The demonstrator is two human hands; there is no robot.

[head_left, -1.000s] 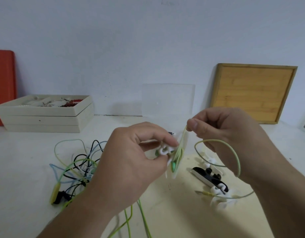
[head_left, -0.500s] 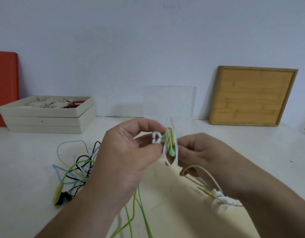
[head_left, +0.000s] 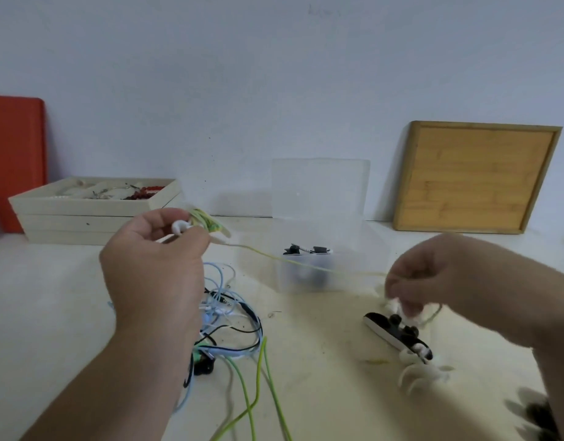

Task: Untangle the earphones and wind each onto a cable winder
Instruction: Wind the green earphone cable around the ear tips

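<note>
The table [head_left: 322,361] looked matt, pale and scuffed with specks. The storage box [head_left: 318,198] was clear, smooth plastic. The board [head_left: 474,179] leaning on the wall showed bamboo-like wood grain. The tangled cables [head_left: 236,313] looked smooth and rubbery.

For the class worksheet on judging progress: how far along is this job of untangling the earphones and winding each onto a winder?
Done, it seems: a black earphone on a winder lies on the table. In hand: the left hand grips a winder partly wrapped with yellow-green cable, which the right hand pinches and stretches out. Left: the blue and black tangle on the table.
</note>
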